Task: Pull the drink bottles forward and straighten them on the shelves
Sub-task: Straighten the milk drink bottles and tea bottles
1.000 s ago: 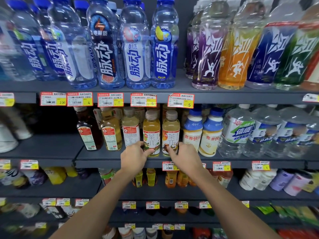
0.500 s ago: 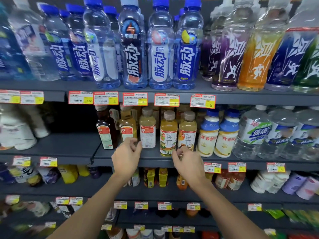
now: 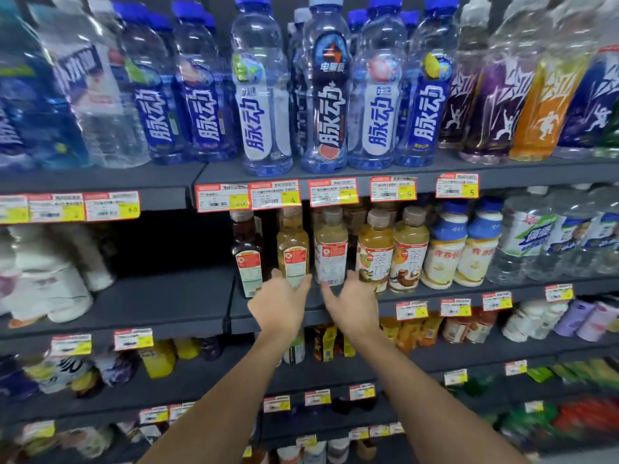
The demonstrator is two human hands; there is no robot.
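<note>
Reaching to the matte grey shelf [image 3: 238, 313], you are spreading your left grip [image 3: 279, 304], loose and empty, at the base of the glossy amber bottle [image 3: 292, 249]. Your right grip [image 3: 351, 306], equally open, is nearing the pale, round-shouldered bottle [image 3: 331, 252], having left the yellow tea bottles [image 3: 375, 256].

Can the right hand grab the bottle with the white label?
Probably yes. The right hand is open just below and in front of the white-label bottle, with nothing between them. The tea bottle beside it stands close, so the fingers may have little room on that side.
</note>
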